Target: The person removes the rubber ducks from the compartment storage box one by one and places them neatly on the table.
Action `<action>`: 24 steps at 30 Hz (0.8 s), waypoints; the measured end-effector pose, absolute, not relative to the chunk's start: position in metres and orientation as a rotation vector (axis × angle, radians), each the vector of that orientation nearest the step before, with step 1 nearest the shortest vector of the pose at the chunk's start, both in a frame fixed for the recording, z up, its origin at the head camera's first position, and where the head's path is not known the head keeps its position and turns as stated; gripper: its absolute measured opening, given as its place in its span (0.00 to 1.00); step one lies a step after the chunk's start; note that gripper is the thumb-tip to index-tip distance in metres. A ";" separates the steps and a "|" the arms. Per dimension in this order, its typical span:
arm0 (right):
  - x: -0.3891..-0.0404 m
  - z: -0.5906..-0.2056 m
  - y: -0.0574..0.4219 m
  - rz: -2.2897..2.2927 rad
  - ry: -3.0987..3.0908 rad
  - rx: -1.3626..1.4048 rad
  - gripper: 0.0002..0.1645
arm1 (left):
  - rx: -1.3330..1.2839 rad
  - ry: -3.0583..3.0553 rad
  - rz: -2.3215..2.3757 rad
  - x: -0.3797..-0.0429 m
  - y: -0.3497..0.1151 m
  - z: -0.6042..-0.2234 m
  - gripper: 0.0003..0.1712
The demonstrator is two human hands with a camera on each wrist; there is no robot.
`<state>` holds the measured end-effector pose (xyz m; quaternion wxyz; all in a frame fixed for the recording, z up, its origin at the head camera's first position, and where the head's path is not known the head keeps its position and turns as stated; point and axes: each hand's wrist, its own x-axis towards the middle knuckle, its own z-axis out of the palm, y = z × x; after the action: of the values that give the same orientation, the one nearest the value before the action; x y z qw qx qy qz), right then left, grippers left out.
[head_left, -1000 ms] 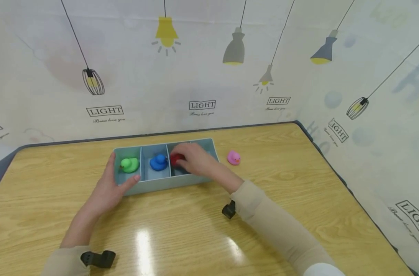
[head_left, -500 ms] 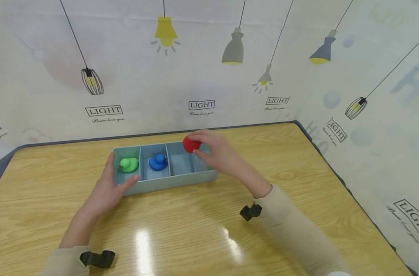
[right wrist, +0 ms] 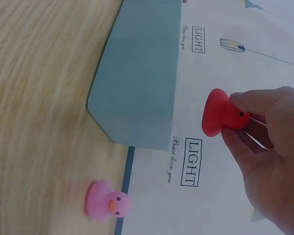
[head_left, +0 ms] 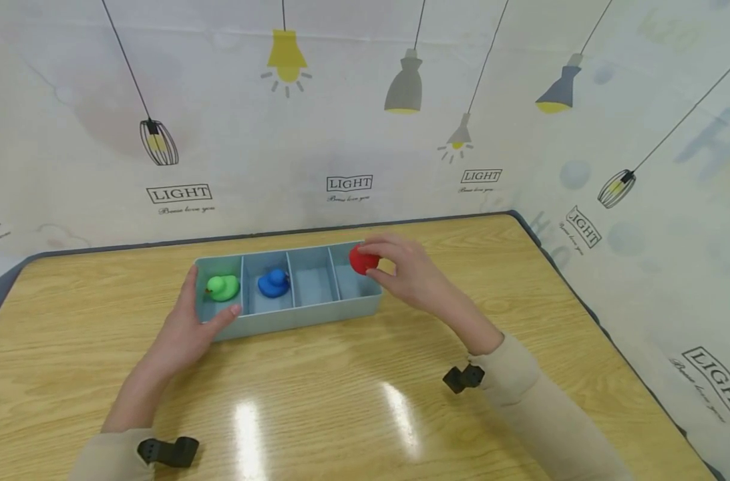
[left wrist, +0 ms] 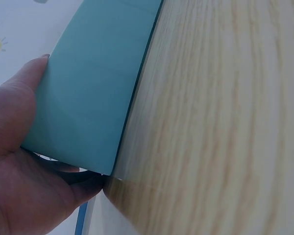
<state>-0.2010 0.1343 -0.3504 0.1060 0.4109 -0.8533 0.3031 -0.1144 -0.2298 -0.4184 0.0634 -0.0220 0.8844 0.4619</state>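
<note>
– Head view first: doing what with the right hand just now?

– Gripping a small glossy red toy duck between thumb and fingertips. Carrying it above the right end of a long, pale blue-green, plastic-looking tray.

– Changing what, compared with one second ago?

– Lifting away from the third compartment, counting from the left, and moving to the right. Now hovering over the fourth compartment, or perhaps over its end wall; not being able to tell exactly which.

– And being raised, or touching the tray?

– Being raised, looking from the right wrist view: showing higher than the rim and touching only the hand.

– Doing what with the left hand?

– Holding the left end of the tray as before, keeping the fingers round the end wall and pressing the thumb on the front side. Probably steadying it.

– Seeing other things also?

– Yes, seeing a bright green toy duck sitting in the first compartment and a deep blue toy duck sitting in the second. In the right wrist view, also finding a light pink toy duck sitting on the wood-grained table, near the tray's end but apart from it.

– Meaning what for the work?

– Judging carefully: leaving only two ducks inside the tray, and being in the middle of carrying the third, not yet releasing it.
</note>
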 end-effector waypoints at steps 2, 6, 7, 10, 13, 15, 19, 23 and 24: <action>-0.201 -0.354 0.137 0.905 -2.531 1.201 0.21 | -0.066 2.672 1.400 -0.114 -0.230 -0.419 0.65; -0.201 -0.359 0.143 0.936 -2.558 1.176 0.21 | -0.068 2.667 1.410 -0.114 -0.230 -0.420 0.64; -0.201 -0.360 0.144 0.939 -2.563 1.171 0.21 | -0.071 2.663 1.413 -0.114 -0.231 -0.420 0.64; -0.201 -0.362 0.146 0.946 -2.572 1.171 0.20 | -0.077 2.657 1.417 -0.115 -0.231 -0.420 0.64; -0.201 -0.362 0.147 0.936 -2.590 1.181 0.20 | -0.080 2.657 1.418 -0.115 -0.231 -0.420 0.65; -0.201 -0.362 0.147 0.926 -2.600 1.186 0.20 | -0.078 2.661 1.418 -0.115 -0.231 -0.420 0.65; -0.201 -0.360 0.147 0.916 -2.596 1.196 0.20 | -0.076 2.662 1.421 -0.116 -0.231 -0.420 0.65; -0.202 -0.358 0.145 0.902 -2.588 1.216 0.20 | -0.075 2.657 1.421 -0.116 -0.231 -0.421 0.65; -0.202 -0.357 0.145 0.892 -2.591 1.218 0.19 | -0.076 2.655 1.421 -0.116 -0.231 -0.421 0.65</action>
<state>-0.2023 0.1452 -0.3571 0.0714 0.4050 -0.8619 0.2966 -0.1156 -0.2309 -0.4208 0.0646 -0.0252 0.8795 0.4708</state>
